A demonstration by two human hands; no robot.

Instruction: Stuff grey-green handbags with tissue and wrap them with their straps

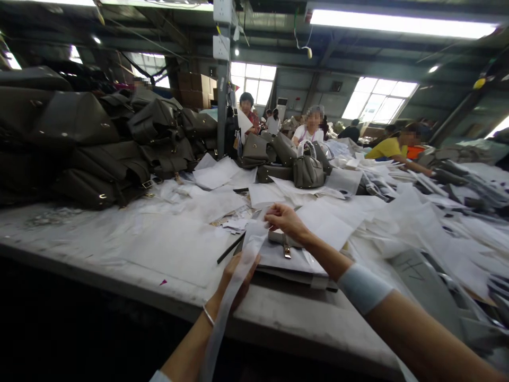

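Note:
A long translucent white strip [248, 245] runs from beside the bag down over my left wrist and past the table edge. My right hand [284, 220] pinches near its upper end, thumb and fingers together. Beneath the strip is my left hand [235, 278], its fingers curled at the near left side of a grey bag. What they grip is hidden by the strip. The bag lies flat in front of me, with white sheeting [300, 260] over it and a strap with a gold-coloured clasp [287, 250] on top.
Grey handbags [85, 124] are piled high at the left. More bags, one upright handbag [308, 171] among them, stand beyond the white paper sheets [217, 172]. Stacked pieces and paper [449, 223] cover the right side. Co-workers [312, 130] are across the table [159, 249].

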